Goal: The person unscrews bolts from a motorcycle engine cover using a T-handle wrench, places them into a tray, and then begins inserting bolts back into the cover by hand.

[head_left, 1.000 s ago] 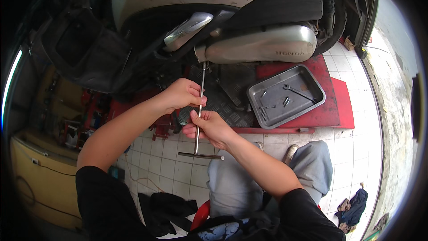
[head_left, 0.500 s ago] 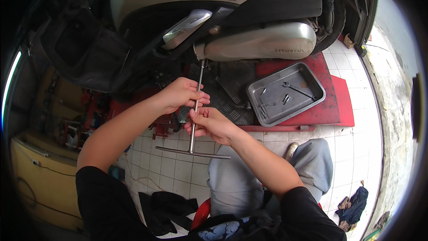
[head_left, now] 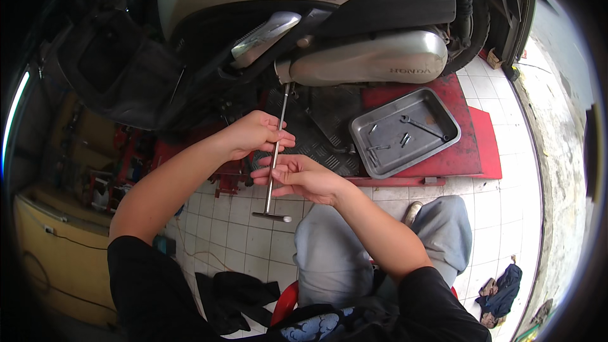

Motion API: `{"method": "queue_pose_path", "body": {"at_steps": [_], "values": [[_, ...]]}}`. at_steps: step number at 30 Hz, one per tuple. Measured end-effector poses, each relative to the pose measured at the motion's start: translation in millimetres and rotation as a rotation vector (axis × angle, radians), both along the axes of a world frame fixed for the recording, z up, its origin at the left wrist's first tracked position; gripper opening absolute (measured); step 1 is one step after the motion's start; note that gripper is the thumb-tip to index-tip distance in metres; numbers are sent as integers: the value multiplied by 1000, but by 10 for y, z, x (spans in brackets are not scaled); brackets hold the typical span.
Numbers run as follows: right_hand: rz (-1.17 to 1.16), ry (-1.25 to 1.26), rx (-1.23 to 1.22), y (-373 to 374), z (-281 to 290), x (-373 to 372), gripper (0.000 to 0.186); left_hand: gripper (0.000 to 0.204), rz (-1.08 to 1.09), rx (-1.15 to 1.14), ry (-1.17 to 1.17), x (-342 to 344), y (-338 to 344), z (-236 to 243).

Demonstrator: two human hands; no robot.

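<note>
A steel T-handle wrench [head_left: 276, 150] runs from the underside of the scooter's silver side cover [head_left: 367, 60] down toward me. Its far tip meets the cover's front lower end, where the fastener is too small to make out. My left hand [head_left: 256, 135] pinches the upper shaft between thumb and fingers. Lower down, my right hand [head_left: 304, 179] has its thumb on the shaft and long, nearly straight fingers behind it. Below both hands is the crossbar [head_left: 271, 217], seen nearly end-on.
A grey metal tray [head_left: 373, 168] on the red lift platform [head_left: 465, 145] holds a combination wrench [head_left: 423, 128] and several small bolts. Above the cover is a chrome part [head_left: 266, 39]. Dark cloths [head_left: 237, 301] lie on the white tiled floor.
The crossbar has turned about the shaft, from broadside to nearly end-on. My right hand's fingers have straightened and slid left across the shaft. My left hand stays nearly in place.
</note>
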State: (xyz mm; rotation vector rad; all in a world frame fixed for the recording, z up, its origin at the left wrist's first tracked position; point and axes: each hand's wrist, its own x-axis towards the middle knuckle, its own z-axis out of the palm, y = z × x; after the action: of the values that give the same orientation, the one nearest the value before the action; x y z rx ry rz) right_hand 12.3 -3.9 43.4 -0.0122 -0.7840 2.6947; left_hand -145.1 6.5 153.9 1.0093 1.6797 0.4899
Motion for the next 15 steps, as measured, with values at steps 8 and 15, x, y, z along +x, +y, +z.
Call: {"method": "queue_pose_path", "body": {"at_steps": [8,15], "values": [[-114,-269,182,-16,-79,-38,31,44,-185,29,187,38,-35,7],[123,230,39,30,-162,103,56,32,4,34,-50,100,-64,-127]]}}
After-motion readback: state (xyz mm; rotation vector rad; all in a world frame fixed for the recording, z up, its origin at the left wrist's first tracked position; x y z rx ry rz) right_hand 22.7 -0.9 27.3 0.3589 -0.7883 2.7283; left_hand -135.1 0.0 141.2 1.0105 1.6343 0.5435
